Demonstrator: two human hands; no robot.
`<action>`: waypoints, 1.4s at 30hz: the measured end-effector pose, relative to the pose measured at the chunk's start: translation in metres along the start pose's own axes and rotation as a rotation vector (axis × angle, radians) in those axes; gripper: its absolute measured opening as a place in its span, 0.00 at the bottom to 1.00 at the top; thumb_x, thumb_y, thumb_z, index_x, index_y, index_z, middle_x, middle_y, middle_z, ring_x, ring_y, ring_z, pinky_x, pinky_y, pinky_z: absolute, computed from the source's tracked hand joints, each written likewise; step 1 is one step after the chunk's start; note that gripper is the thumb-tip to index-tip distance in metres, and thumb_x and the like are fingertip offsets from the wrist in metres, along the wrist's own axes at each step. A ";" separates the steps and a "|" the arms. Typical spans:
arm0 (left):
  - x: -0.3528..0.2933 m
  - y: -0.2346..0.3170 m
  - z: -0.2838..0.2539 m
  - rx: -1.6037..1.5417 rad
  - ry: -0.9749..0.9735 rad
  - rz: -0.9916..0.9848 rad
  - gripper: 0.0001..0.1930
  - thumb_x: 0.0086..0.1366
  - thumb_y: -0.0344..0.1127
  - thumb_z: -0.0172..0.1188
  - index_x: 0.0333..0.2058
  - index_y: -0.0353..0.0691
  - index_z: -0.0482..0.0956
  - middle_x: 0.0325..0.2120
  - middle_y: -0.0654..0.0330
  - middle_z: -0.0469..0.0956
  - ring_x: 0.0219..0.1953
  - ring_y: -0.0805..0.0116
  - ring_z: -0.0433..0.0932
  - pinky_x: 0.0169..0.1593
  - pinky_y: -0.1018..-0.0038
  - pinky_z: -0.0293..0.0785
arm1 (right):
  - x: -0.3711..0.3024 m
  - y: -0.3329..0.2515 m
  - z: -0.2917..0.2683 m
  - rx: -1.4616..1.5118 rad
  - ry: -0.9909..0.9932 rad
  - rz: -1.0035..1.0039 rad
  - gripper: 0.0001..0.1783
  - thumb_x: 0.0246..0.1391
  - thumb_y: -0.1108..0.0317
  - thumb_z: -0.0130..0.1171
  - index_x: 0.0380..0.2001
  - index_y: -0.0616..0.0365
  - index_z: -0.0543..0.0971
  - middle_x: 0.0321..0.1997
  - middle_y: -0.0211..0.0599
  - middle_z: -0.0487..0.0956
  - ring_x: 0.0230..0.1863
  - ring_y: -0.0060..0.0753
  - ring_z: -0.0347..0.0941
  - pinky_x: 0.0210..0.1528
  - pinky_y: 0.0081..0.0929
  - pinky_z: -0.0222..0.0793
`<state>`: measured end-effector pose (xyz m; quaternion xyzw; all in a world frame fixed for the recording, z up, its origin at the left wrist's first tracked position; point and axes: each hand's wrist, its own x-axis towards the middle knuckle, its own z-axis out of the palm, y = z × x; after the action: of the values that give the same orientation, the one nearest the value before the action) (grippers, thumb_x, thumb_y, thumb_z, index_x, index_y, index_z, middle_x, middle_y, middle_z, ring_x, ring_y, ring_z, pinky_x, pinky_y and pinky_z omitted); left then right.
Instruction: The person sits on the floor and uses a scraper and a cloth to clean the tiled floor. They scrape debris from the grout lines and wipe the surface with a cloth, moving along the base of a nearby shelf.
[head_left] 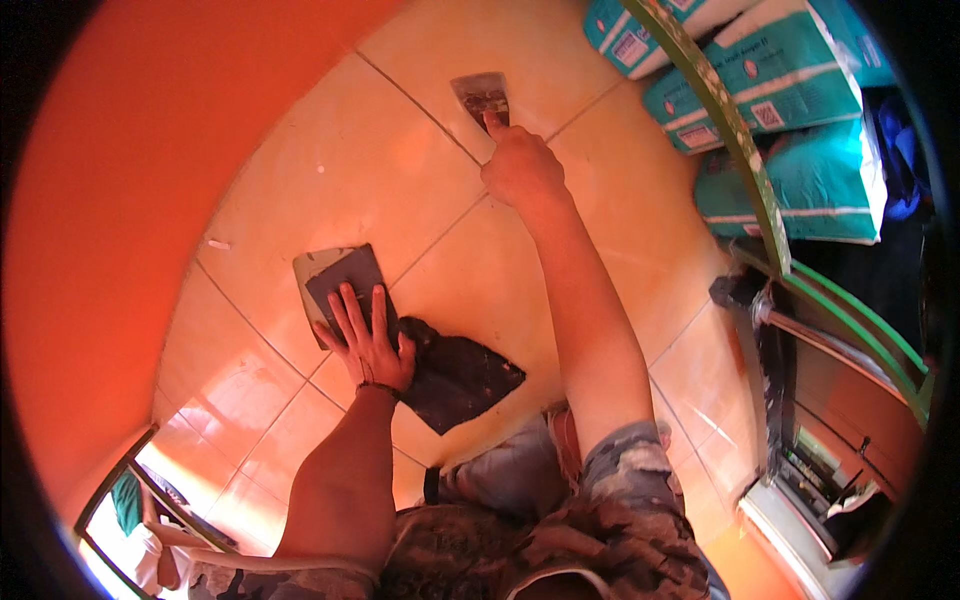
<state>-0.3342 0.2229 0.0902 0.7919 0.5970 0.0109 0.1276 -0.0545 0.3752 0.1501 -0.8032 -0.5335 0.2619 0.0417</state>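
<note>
My right hand (523, 166) reaches far out over the tiled floor (440, 235). It is closed round a putty knife (482, 98) with a wide, stained blade that points away from me; the handle is mostly hidden in the fist. Nearer and to the left, my left hand (375, 345) lies flat with spread fingers on a dark, flat rectangular piece (350, 272). Under that piece a greyish-beige sheet (312, 262) sticks out on the left. A black, ragged-edged sheet or cloth (460, 375) lies just right of my left wrist, its material unclear.
An orange wall (170, 130) rises along the left. At the right, teal-and-white plastic packs (780, 185) are stacked behind a worn green frame (735, 130). A dark metal stand (770, 370) is at the lower right. Another person (150, 540) is partly seen at the lower left.
</note>
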 end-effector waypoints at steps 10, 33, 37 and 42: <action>-0.005 0.004 -0.003 0.018 -0.062 -0.020 0.43 0.55 0.47 0.55 0.71 0.54 0.53 0.73 0.47 0.36 0.75 0.44 0.33 0.67 0.30 0.25 | -0.023 -0.030 -0.120 0.034 -0.124 -0.036 0.34 0.51 0.70 0.47 0.65 0.49 0.68 0.36 0.48 0.80 0.17 0.39 0.74 0.21 0.37 0.72; -0.005 0.003 -0.004 0.015 -0.066 -0.042 0.44 0.54 0.47 0.56 0.71 0.56 0.52 0.73 0.48 0.38 0.74 0.44 0.35 0.67 0.30 0.26 | 0.003 -0.030 -0.115 -0.011 -0.195 0.047 0.35 0.47 0.72 0.51 0.63 0.48 0.70 0.31 0.44 0.77 0.19 0.35 0.71 0.20 0.36 0.69; -0.006 0.000 0.000 0.009 -0.055 -0.042 0.44 0.54 0.47 0.56 0.71 0.57 0.53 0.73 0.48 0.39 0.74 0.44 0.35 0.67 0.30 0.26 | -0.053 -0.025 -0.135 0.053 -0.013 -0.063 0.33 0.51 0.67 0.52 0.63 0.47 0.70 0.32 0.45 0.78 0.16 0.36 0.70 0.17 0.37 0.68; -0.005 0.003 -0.006 0.012 -0.062 -0.038 0.44 0.54 0.47 0.56 0.71 0.57 0.52 0.73 0.49 0.38 0.75 0.44 0.34 0.67 0.30 0.26 | -0.008 0.007 -0.046 0.052 -0.151 -0.033 0.29 0.50 0.73 0.48 0.59 0.51 0.73 0.31 0.49 0.79 0.21 0.37 0.74 0.23 0.40 0.72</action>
<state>-0.3335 0.2184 0.0973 0.7813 0.6077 -0.0197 0.1413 -0.0295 0.3751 0.1903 -0.7707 -0.5414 0.3349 0.0263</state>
